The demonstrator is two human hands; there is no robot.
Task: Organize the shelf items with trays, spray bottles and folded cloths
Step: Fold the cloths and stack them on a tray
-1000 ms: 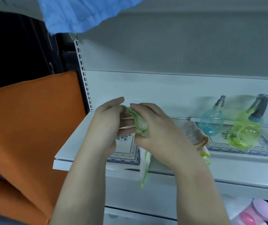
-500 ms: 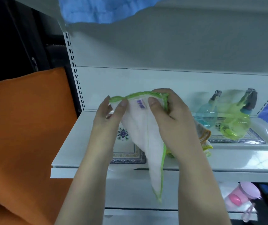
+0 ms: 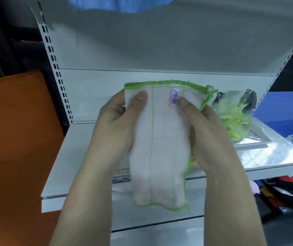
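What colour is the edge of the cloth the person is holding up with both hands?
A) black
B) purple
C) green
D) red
C: the white cloth, pinched between the left hand and the right hand, has a bright green stitched border along its top and bottom edges.

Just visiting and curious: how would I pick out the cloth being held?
Find the white shelf at centre. Before it, the left hand and right hand hold up a white cloth. Unlike the blue cloth overhead, it has a green border and a small purple label.
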